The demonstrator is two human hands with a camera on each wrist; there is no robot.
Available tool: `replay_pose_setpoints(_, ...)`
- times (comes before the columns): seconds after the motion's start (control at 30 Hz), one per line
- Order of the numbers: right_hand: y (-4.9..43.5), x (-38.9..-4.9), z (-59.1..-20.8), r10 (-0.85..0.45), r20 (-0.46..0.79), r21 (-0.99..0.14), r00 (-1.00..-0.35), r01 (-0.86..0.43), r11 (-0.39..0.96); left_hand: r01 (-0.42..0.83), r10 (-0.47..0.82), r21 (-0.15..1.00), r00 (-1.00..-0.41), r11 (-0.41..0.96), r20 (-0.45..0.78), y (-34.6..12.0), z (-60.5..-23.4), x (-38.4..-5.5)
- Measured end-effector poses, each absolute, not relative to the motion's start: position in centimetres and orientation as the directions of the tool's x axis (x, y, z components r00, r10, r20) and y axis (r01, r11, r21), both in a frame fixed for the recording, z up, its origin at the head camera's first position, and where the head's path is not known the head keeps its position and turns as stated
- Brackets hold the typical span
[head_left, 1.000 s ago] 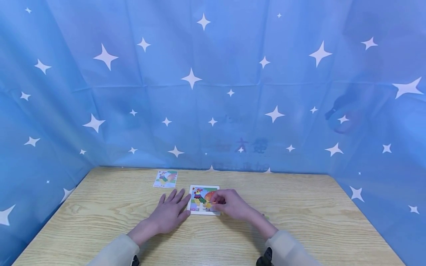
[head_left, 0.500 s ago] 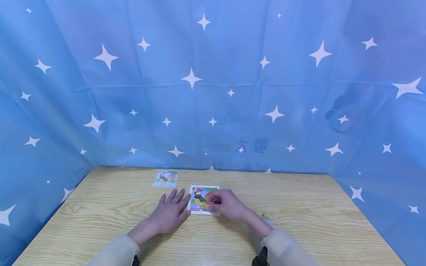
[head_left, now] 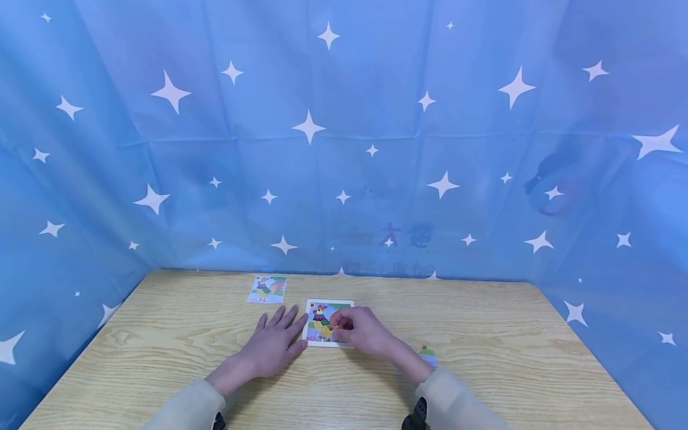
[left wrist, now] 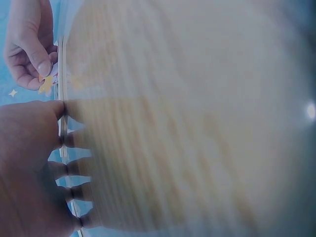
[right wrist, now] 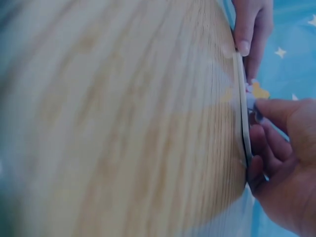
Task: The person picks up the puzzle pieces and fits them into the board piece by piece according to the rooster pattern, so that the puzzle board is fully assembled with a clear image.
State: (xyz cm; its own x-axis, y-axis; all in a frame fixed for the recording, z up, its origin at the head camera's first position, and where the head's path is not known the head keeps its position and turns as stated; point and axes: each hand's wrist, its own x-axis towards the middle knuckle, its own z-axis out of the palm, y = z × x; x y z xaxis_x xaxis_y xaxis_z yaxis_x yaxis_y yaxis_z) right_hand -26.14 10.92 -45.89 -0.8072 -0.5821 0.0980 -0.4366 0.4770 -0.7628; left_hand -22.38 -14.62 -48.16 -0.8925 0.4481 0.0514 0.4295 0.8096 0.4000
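Observation:
A jigsaw puzzle board (head_left: 322, 344) with a white rim and a colourful rooster picture lies on the wooden table. My left hand (head_left: 271, 346) rests spread on the tabletop, thumb and forefinger at the board's left edge. Over the board's lower right part is my right hand (head_left: 362, 329), its fingers covering some of the picture. In the right wrist view, its thumb and fingers pinch a small puzzle piece (right wrist: 259, 91), yellow and pale lilac, tilted up close over the board. The left wrist view shows that piece's yellow edge below the right fingertips.
A small picture card (head_left: 267, 289) with the same rooster lies behind the left hand. Beside the right forearm is another puzzle piece (head_left: 428, 355), green and lilac, partly hidden. A blue star-patterned curtain (head_left: 344, 149) hangs behind and along the sides of the table.
My right hand has shifted slightly left over the board with the pinched puzzle piece. The loose piece by the right forearm has come into view. My left hand stays in place.

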Motion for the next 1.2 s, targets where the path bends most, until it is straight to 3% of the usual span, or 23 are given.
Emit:
replay_pose_setpoints(0.5, 10.4, -26.2, -45.8, -0.562, 0.129, -0.737, -0.817, -0.459, 0.497, 0.428, 0.451, 0.391, -0.892, 0.814, 0.037, -14.6, -47.6, -22.1)
replay_pose_setpoints(0.8, 10.1, -26.1, -45.9, -0.522, 0.08, -0.749, -0.849, -0.397, 0.531, 0.398, 0.44, 0.427, -0.898, 0.812, 0.001, -14.0, -45.7, -21.2)
replay_pose_setpoints(1.2, 10.4, -26.2, -45.9, -0.609, 0.117, -0.655, -0.785, -0.522, 0.547, 0.395, 0.432, 0.412, -0.902, 0.821, 0.002, -14.0, -45.7, -21.1)
